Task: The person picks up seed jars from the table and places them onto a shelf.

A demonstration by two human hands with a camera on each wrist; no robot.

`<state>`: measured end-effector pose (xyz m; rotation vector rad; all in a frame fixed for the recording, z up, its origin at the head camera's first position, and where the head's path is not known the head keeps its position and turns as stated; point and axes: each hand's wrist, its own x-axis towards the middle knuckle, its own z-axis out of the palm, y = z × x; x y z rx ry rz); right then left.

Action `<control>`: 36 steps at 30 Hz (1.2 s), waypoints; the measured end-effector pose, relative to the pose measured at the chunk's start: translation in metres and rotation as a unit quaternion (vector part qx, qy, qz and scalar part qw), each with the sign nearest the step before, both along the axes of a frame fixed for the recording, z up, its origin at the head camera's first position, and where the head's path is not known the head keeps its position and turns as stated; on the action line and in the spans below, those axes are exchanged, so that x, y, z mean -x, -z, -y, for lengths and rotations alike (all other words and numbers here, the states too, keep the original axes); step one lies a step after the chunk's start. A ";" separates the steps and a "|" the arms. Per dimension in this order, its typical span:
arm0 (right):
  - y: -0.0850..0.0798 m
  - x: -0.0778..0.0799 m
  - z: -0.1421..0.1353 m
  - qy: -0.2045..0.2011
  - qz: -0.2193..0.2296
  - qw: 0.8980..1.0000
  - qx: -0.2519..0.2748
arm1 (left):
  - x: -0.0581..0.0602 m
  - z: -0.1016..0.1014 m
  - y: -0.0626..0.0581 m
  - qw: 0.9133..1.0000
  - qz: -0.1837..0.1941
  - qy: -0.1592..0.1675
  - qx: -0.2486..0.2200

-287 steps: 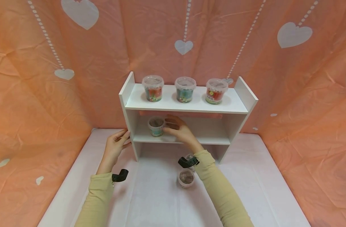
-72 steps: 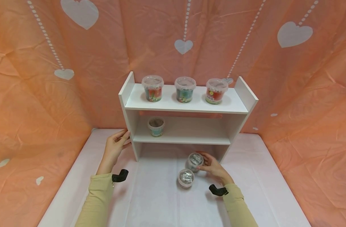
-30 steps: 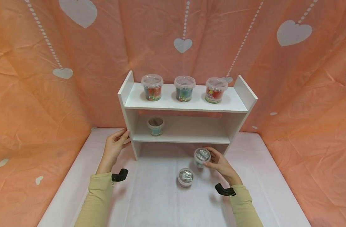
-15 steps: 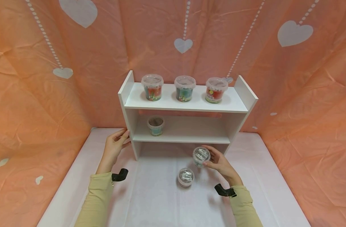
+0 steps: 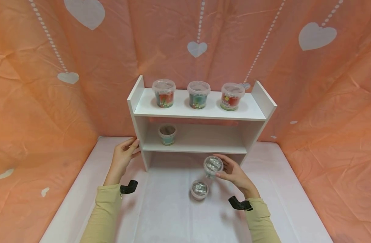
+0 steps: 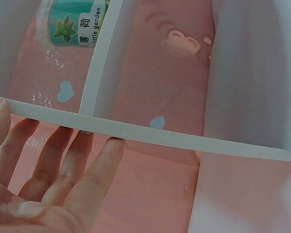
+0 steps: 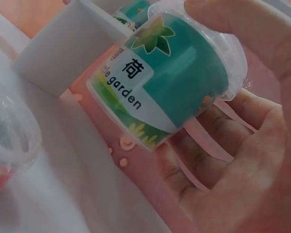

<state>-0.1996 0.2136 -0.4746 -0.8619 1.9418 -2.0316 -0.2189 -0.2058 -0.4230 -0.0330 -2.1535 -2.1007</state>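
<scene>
My right hand (image 5: pixel 235 173) grips a small lidded plastic tub (image 5: pixel 213 164), thumb on one side and fingers on the other. In the right wrist view, this tub (image 7: pixel 184 73) has a teal "little garden" label with a green leaf and is tilted. It is in front of the white shelf unit (image 5: pixel 200 116), below the middle board. My left hand (image 5: pixel 122 158) touches the unit's left side panel; in the left wrist view its fingers (image 6: pixel 94 170) reach straight to the panel's outer face, thumb at the edge. Another lidded tub (image 5: pixel 199 189) stands on the table close by.
Three lidded tubs, a red-and-teal one (image 5: pixel 164 94), a teal one (image 5: pixel 199 96) and a red one (image 5: pixel 232 98), stand along the top shelf. A teal tub (image 5: pixel 167 135) sits at the middle shelf's left. An orange curtain (image 5: pixel 173 40) hangs behind the white-covered table (image 5: pixel 167 216).
My right hand has left the teal tub on the middle shelf, taken another tub from the table and lifted it, lately moving it slightly left. The left hand has stayed at the panel.
</scene>
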 end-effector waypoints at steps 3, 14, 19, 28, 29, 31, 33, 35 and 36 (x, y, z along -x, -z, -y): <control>-0.004 0.000 0.002 -0.007 -0.007 1.000 0.002 | 0.000 0.000 0.000 1.000 0.001 -0.001 0.001; -0.022 -0.003 0.009 -0.011 -0.023 1.000 -0.010 | 0.000 0.000 0.000 1.000 0.002 0.001 0.006; -0.032 -0.002 0.012 -0.008 -0.018 1.000 -0.013 | -0.001 -0.001 -0.002 1.000 0.010 0.001 0.003; -0.051 0.009 0.024 -0.004 -0.034 0.999 -0.011 | -0.002 0.001 -0.002 1.000 0.014 0.006 0.012; -0.054 0.011 0.025 -0.003 -0.033 0.999 -0.010 | -0.003 0.001 -0.002 1.000 0.013 0.007 0.011; -0.058 0.016 0.028 0.001 -0.034 0.999 -0.008 | -0.003 0.000 -0.002 1.000 0.010 0.009 0.010; -0.062 0.021 0.031 0.009 -0.035 0.999 -0.009 | -0.002 0.000 -0.002 1.000 0.008 0.009 0.009; -0.066 0.026 0.034 0.018 -0.043 0.999 -0.013 | -0.002 0.000 -0.002 1.000 0.007 0.008 0.008; -0.068 0.028 0.035 0.022 -0.049 0.998 -0.018 | -0.001 0.000 -0.002 1.000 0.007 0.008 0.007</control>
